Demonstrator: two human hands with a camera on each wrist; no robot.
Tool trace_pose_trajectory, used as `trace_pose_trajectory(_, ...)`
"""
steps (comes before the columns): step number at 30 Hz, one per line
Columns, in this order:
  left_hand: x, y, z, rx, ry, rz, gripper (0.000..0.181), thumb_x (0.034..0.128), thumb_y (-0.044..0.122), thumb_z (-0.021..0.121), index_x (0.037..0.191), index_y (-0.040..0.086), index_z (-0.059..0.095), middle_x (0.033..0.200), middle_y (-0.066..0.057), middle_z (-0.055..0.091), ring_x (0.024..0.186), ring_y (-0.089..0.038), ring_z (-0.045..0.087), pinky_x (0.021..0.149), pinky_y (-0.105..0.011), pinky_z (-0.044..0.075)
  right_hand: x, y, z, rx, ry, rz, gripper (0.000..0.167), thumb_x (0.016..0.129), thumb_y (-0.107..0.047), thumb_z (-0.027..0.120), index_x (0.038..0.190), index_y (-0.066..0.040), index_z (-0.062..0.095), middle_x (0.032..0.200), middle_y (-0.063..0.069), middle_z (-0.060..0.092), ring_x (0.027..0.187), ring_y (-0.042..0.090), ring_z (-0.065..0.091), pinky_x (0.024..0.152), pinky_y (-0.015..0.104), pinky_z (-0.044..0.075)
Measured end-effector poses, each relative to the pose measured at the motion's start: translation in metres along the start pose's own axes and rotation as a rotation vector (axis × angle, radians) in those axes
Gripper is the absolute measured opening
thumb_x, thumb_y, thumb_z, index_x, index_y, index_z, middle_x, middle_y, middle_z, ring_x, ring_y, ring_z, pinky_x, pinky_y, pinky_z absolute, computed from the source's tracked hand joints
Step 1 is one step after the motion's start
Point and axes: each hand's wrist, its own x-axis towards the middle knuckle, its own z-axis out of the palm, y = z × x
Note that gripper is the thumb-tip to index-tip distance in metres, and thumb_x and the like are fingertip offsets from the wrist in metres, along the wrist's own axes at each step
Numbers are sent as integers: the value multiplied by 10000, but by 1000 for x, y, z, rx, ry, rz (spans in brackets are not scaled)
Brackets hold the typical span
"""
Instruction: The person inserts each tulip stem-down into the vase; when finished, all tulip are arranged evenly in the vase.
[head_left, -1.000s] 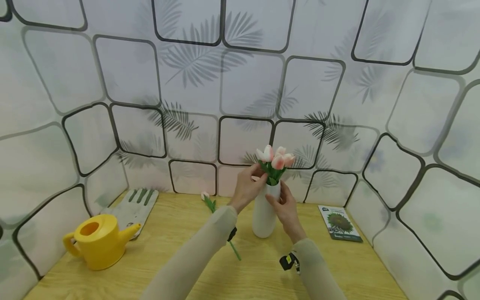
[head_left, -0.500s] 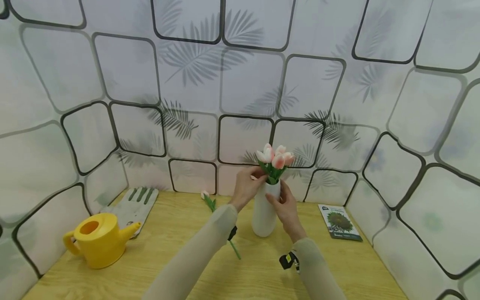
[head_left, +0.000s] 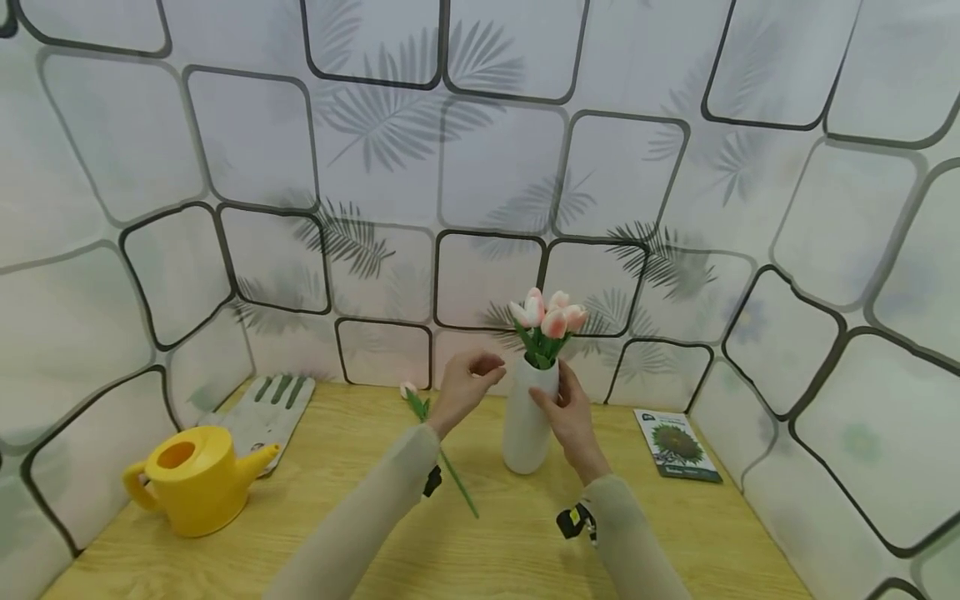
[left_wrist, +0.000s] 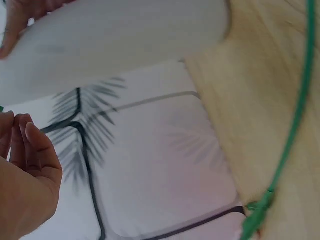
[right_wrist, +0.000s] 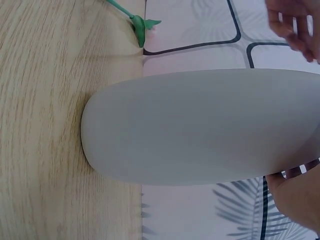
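A white vase (head_left: 527, 425) stands upright on the table, with several pink and white tulips (head_left: 553, 321) in its mouth. My right hand (head_left: 572, 421) grips the vase near its top from the right side; in the right wrist view its fingers curl partly behind the vase (right_wrist: 200, 127). To the left of the vase, my left hand (head_left: 467, 385) hangs in the air with loosely bent fingers and nothing between them. The left wrist view also has this hand (left_wrist: 35, 175) apart from the vase. One more tulip (head_left: 456, 479) lies on the table below the left hand, partly covered by that arm.
A yellow watering can (head_left: 198, 487) stands at the left, its spout pointing right. Behind it lie grey-white gloves (head_left: 273, 417). A seed packet (head_left: 678, 446) with a sunflower picture lies at the right. Patterned walls (head_left: 495, 183) enclose the table at the back and sides.
My left hand has let go of the tulip stems at the vase's mouth and moved left, away from them. The right hand stays on the vase.
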Motion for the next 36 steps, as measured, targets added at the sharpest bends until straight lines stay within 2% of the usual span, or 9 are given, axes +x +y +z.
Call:
trace_pose_trajectory(5, -14, -30, -11, -60, -53, -99, 136, 933, 156, 682, 1042, 85, 718, 965, -62, 712, 815, -139, 635, 704, -328, 566, -1, 3, 1, -1, 11, -24, 744, 918, -266, 707, 1539, -199, 302, 1537, 124, 390, 1390, 321, 411, 1141, 538, 344)
trace_pose_trajectory(9, -24, -56, -25, -124, -106, -185, 163, 934, 170, 682, 1061, 71, 704, 992, -102, 705, 857, -230, 650, 686, -336, 565, 1, 5, 2, 5, 15, -41, 739, 919, -248, 707, 1537, -176, 309, 1530, 141, 397, 1383, 330, 416, 1134, 542, 349)
trace_pose_trajectory(12, -30, -73, -38, -145, -135, -219, 183, 936, 176, 680, 1068, 50, 697, 1008, -125, 704, 878, -255, 653, 686, -327, 559, 2, 5, 3, 2, 16, -50, 736, 920, -244, 706, 1537, -162, 312, 1526, 156, 403, 1379, 338, 421, 1129, 544, 356)
trace_pose_trajectory(17, -41, -96, -54, -141, -164, -257, 191, 938, 115, 658, 1074, -18, 677, 1020, -143, 697, 854, -193, 664, 695, -351, 578, 3, 5, 3, 6, 17, -48, 729, 919, -248, 706, 1533, -180, 318, 1527, 140, 404, 1384, 323, 417, 1134, 535, 353)
trace_pose_trajectory(18, -43, -99, -56, -139, -169, -276, 200, 937, 94, 653, 1083, -42, 668, 1031, -162, 692, 856, -195, 664, 699, -355, 581, 3, 5, 2, 7, 17, -46, 726, 919, -245, 707, 1531, -183, 321, 1526, 134, 405, 1386, 318, 415, 1136, 531, 352)
trace_pose_trajectory(22, -49, -105, -59, -107, -170, -431, 238, 927, -6, 615, 1143, -107, 623, 1084, -223, 660, 921, -283, 662, 754, -387, 588, 2, 5, 1, 11, 14, -43, 726, 917, -238, 708, 1528, -180, 322, 1528, 130, 404, 1392, 309, 410, 1144, 524, 345)
trace_pose_trajectory(25, -51, -111, -59, -39, -166, -513, 253, 919, -33, 604, 1159, -111, 617, 1089, -241, 653, 927, -325, 659, 743, -382, 582, 1, 5, 2, 9, 14, -42, 737, 917, -250, 708, 1533, -177, 312, 1534, 131, 394, 1398, 308, 402, 1148, 522, 339)
trace_pose_trajectory(30, -52, -119, -59, 53, -143, -583, 267, 886, -55, 622, 1150, -81, 642, 1022, -209, 669, 800, -238, 652, 671, -314, 549, 1, 4, 2, 6, 17, -40, 736, 920, -262, 704, 1535, -179, 309, 1539, 127, 387, 1401, 308, 398, 1149, 523, 339)
trace_pose_trajectory(36, -50, -129, -58, 27, -159, -613, 378, 853, -130, 534, 1220, -81, 610, 836, -138, 650, 634, -143, 583, 574, -250, 496, 1, 2, 1, 17, 9, -34, 729, 925, -229, 699, 1536, -173, 305, 1545, 125, 380, 1404, 308, 395, 1147, 526, 340)
